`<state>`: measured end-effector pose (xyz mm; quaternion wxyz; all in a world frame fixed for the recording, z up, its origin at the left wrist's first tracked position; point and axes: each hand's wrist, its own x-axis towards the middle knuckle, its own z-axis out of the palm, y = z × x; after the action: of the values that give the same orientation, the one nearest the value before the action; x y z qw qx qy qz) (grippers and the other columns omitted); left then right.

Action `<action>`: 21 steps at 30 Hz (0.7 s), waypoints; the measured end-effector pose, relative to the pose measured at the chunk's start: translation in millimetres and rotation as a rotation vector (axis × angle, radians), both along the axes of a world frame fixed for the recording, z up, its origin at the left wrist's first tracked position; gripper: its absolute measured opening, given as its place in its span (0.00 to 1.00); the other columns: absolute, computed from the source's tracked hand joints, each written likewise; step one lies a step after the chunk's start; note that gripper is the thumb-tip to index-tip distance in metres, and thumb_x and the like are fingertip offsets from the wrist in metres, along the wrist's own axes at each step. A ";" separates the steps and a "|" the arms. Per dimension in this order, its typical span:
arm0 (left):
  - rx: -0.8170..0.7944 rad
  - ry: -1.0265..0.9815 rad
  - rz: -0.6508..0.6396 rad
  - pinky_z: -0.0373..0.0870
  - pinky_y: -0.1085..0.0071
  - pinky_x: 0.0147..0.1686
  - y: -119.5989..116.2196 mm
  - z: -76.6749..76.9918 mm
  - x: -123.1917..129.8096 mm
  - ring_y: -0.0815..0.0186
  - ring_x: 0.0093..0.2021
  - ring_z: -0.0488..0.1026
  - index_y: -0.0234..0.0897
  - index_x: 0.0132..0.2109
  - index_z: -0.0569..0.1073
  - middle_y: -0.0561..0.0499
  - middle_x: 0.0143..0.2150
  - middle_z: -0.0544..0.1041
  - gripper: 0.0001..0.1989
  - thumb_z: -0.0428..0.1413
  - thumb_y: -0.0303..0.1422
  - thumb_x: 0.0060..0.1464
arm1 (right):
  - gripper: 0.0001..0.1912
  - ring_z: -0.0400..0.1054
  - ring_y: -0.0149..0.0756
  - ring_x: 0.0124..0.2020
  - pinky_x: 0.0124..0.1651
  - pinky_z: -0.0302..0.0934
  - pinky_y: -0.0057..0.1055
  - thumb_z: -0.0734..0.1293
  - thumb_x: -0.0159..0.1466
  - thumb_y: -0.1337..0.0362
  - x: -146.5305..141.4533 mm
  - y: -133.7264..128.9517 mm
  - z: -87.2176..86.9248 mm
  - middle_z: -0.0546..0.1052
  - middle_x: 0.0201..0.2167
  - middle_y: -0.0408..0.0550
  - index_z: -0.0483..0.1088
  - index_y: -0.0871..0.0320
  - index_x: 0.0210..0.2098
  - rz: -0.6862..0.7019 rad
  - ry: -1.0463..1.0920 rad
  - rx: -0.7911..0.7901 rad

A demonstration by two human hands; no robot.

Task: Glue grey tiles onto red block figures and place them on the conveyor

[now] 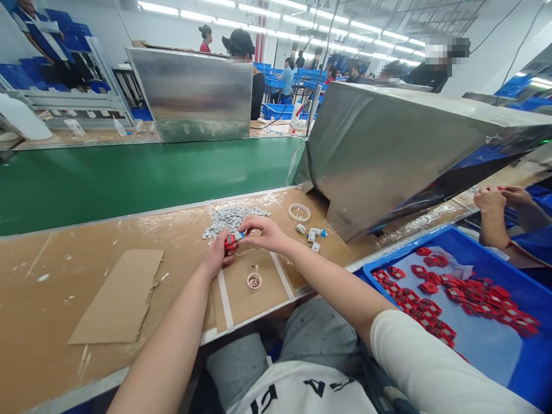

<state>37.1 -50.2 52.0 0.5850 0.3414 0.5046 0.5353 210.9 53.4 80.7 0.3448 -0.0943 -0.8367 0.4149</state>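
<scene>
Over the worktable [181,230], my left hand [217,253] is closed round a small red part [230,242]. My right hand [261,232] meets it from the right, its fingers pinching a small grey and blue piece [238,236] against the red part. Just behind both hands lies a pile of flat grey pieces [228,219]. Nearer to me stands a small cup [254,280] with a thin stick in it and a little dark stuff at its bottom.
A cardboard sheet [118,296] lies left. Right of my hands are a white ring [299,213] and several small blocks [311,236]. A blue bin [513,368] holds red parts [431,287]. A metal hood [388,149] stands behind; another person's hands [495,201] are far right.
</scene>
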 end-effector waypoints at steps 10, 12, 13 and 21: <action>0.009 0.036 -0.029 0.40 0.77 0.19 -0.8 -4.3 2.0 0.77 0.17 0.45 0.39 0.30 0.61 0.61 0.22 0.51 0.33 0.52 0.66 0.56 | 0.23 0.72 0.39 0.40 0.45 0.68 0.37 0.71 0.67 0.43 -3.0 6.0 -7.6 0.77 0.37 0.52 0.76 0.59 0.39 -0.039 -0.007 0.240; 0.019 0.041 0.010 0.39 0.77 0.18 0.1 -5.9 4.0 0.77 0.17 0.44 0.40 0.30 0.60 0.61 0.22 0.50 0.33 0.52 0.67 0.55 | 0.23 0.72 0.39 0.40 0.45 0.69 0.37 0.71 0.67 0.43 -5.7 11.1 -10.4 0.77 0.36 0.52 0.76 0.60 0.39 -0.028 0.012 0.271; 0.025 0.043 0.040 0.39 0.77 0.18 0.5 -6.2 4.9 0.77 0.17 0.43 0.40 0.30 0.60 0.62 0.22 0.50 0.33 0.53 0.67 0.55 | 0.23 0.73 0.40 0.40 0.45 0.70 0.37 0.71 0.68 0.43 -7.1 13.7 -12.0 0.77 0.36 0.52 0.76 0.59 0.40 -0.025 0.014 0.282; 0.212 0.073 0.259 0.50 0.77 0.19 6.5 -5.7 1.1 0.75 0.19 0.52 0.39 0.53 0.71 0.61 0.25 0.60 0.37 0.62 0.65 0.51 | 0.30 0.68 0.50 0.65 0.67 0.65 0.51 0.73 0.68 0.53 -17.1 8.0 -26.4 0.73 0.64 0.59 0.68 0.51 0.67 -0.149 -0.062 0.371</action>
<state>38.2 -43.7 46.3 0.4531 0.3526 0.5059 0.6437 193.8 61.4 54.4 0.3601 -0.1036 -0.8997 0.2241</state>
